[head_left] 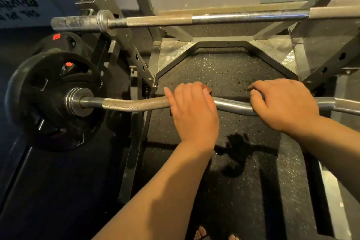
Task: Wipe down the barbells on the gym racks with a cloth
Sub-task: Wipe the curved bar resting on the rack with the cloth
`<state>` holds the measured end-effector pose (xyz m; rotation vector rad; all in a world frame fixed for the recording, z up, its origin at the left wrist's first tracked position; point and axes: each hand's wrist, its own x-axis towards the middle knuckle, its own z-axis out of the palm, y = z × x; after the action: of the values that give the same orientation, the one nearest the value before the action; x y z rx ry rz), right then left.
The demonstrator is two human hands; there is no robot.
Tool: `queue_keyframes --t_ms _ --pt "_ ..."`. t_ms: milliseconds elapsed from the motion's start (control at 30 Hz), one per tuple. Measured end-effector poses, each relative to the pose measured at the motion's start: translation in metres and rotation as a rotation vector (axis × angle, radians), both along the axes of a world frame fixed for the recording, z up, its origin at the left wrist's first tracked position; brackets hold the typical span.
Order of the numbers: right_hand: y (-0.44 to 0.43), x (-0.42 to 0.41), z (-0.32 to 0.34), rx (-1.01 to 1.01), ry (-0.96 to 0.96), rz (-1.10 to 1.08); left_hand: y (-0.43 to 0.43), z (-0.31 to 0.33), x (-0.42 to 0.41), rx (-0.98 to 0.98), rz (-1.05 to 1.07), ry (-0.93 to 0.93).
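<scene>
1. At the rack's left side, black weight plates (pixel 52 99) sit stacked on the end of the lower bar, behind a ribbed steel collar; small red labels show on two of them.
2. Higher up and farther back, a straight barbell (pixel 214 18) lies across the rack (pixel 136 58) from left to right. Its left sleeve is dull and scuffed, next comes a ringed collar, then rough grip texture, then a smooth shiny stretch towards the right.
3. Nearer the camera, the curved bar (pixel 132 103) runs from the plates across the rack to its right edge. It is grey steel, rough-textured near the plates, smooth and shiny where it dips and bends between the hands.
4. The left hand (pixel 192 111) lies over the top of the curved bar near its middle, fingers bent over the far side and the little finger stretched out to the left.
5. A reddish-brown cloth (pixel 208 90) peeks out from under those fingers, held against the bar; most of it is hidden.
6. The right hand (pixel 286 103) grips the curved bar farther right, fingers wrapped over the top and thumb in front.
7. Below the bar lies a dark speckled floor mat (pixel 224 68).
</scene>
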<state>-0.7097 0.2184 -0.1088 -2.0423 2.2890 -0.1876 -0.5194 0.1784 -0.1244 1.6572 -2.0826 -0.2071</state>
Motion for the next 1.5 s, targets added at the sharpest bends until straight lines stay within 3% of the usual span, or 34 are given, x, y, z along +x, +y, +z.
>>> queue_keyframes --t_ms 133,233,467,533,633,767,967,1100,1233,1333,1500 --pt "-0.004 0.005 0.004 0.005 -0.003 -0.051 0.033 0.0 -0.022 0.099 -0.291 -0.009" --pt "-0.003 0.006 0.005 -0.001 0.001 -0.066 0.029 0.0 -0.008 0.06 -0.446 -0.084" --pt "-0.005 0.005 0.007 -0.013 0.016 -0.068 0.002 -0.003 0.012 0.006 -0.013 0.143" --pt "-0.003 0.003 0.004 -0.013 0.013 -0.084 0.016 -0.002 -0.015 0.058 -0.023 0.201" --pt "-0.004 0.003 0.004 -0.001 -0.002 -0.086 0.044 -0.003 -0.046 0.092 -0.232 0.16" --pt "-0.003 0.005 0.005 0.012 -0.005 -0.068 0.046 -0.009 -0.032 0.057 -0.347 0.091" --pt "-0.004 0.002 0.005 0.014 -0.017 -0.041 0.027 -0.01 -0.02 0.046 0.042 0.246" --pt "-0.002 -0.002 0.002 0.006 -0.031 0.036 0.056 -0.011 -0.068 0.082 -0.113 0.258" --pt "0.003 -0.018 0.005 -0.062 -0.026 0.145 0.05 -0.016 -0.061 0.032 -0.16 0.163" --pt "0.026 -0.061 0.002 -0.04 0.041 0.067 0.047 -0.018 -0.058 -0.001 -0.184 0.17" --pt "0.03 -0.08 -0.006 -0.043 0.145 0.031 0.065 -0.014 -0.09 -0.025 0.032 0.298"
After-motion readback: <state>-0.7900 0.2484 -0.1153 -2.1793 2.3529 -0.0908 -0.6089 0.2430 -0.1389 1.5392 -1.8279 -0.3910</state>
